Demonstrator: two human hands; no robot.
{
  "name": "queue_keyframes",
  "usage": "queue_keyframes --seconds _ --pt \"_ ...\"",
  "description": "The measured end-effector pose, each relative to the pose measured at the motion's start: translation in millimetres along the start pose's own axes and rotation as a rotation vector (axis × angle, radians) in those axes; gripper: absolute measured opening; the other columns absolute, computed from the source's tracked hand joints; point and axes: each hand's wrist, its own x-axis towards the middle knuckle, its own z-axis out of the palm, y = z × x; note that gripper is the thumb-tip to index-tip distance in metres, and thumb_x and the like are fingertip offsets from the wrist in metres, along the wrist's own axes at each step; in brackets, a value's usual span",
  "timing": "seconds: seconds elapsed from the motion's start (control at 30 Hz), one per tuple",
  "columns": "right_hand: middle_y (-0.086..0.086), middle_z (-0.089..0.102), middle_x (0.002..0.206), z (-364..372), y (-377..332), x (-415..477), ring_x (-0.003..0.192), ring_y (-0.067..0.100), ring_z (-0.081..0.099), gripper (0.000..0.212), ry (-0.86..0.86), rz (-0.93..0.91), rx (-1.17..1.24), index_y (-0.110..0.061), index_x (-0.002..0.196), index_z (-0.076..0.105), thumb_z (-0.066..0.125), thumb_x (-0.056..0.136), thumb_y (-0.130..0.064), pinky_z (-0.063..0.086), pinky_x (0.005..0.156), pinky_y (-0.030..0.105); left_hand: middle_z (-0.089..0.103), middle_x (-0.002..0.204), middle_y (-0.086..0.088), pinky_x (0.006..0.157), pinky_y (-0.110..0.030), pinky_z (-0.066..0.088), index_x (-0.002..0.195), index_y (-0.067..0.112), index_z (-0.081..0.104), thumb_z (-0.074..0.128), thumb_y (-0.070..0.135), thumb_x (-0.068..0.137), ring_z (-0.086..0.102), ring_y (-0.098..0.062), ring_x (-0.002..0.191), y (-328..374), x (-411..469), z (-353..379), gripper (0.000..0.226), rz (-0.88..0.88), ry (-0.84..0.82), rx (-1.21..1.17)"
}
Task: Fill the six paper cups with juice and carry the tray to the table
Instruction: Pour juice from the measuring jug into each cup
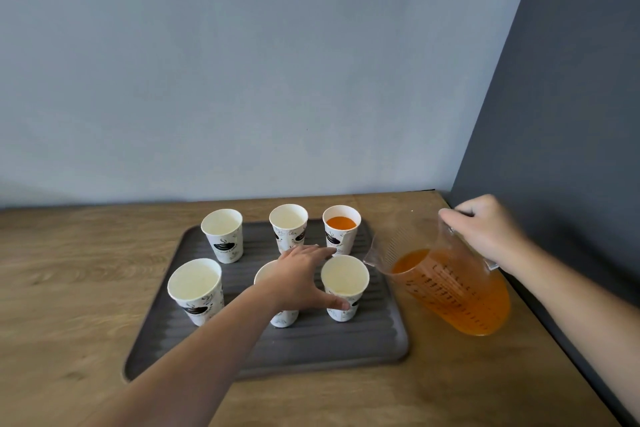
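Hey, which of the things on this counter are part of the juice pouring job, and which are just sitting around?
Job: filled cup, five empty cups, tray, jug of juice, right hand gripping it, left hand among the cups.
Just there: only the wooden counter and wall.

The single view comes from a wide-angle camera on the person's head, facing forward and down over a wooden counter (86, 288) set in a room corner. It is close. The left forearm enters from the bottom edge with the left hand (298, 277) at mid-frame above the tray (311, 347), and the right hand (485, 229) holds the jug (460, 295) at the right. The tray lies in the lower middle. A pale wall (242, 62) fills the upper half, a dark wall (571, 97) the right side.
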Motion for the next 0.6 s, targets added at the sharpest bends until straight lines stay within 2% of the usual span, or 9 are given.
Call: queue_keyframes --seconds 0.1,0.23,0.43,0.6 --pt "-0.004 0.031 0.03 2.4 -5.9 -1.6 0.039 0.014 0.036 0.047 -0.017 -0.037 -0.057 -0.013 0.04 0.048 0.061 0.085 -0.023 0.026 0.048 0.022 0.037 0.15 0.004 0.116 -0.037 0.02 0.144 0.034 0.032 0.068 0.068 0.066 0.024 -0.016 0.142 5.8 -1.9 0.4 0.093 0.012 0.024 0.025" --pt "-0.005 0.033 0.031 8.2 -10.5 -0.4 0.038 0.013 0.036 0.049 -0.038 -0.09 -0.114 -0.007 0.041 0.052 0.062 0.085 -0.027 0.027 0.047 0.022 0.036 0.151 0.004 0.116 -0.035 0.015 0.145 0.032 0.032 0.067 0.064 0.071 0.021 -0.015 0.144 9.9 -3.4 -0.4 0.087 0.011 0.034 0.031" --pt "0.003 0.03 0.041 12.5 -14.5 5.6 0.041 0.017 0.032 0.055 -0.029 -0.152 -0.159 -0.013 0.04 0.036 0.062 0.085 -0.026 0.026 0.05 0.025 0.038 0.15 0.005 0.117 -0.035 0.01 0.143 0.034 0.034 0.067 0.064 0.071 0.019 -0.014 0.144 12.1 -3.0 -1.5 0.084 0.008 0.043 0.024" --pt "0.002 0.025 0.045 13.6 -16.3 9.3 0.045 0.018 0.029 0.054 -0.052 -0.163 -0.182 -0.013 0.042 0.032 0.063 0.083 -0.027 0.026 0.052 0.028 0.04 0.148 0.007 0.117 -0.036 0.009 0.142 0.035 0.036 0.067 0.065 0.071 0.019 -0.014 0.144 11.2 -4.1 -1.4 0.083 0.011 0.046 0.024"
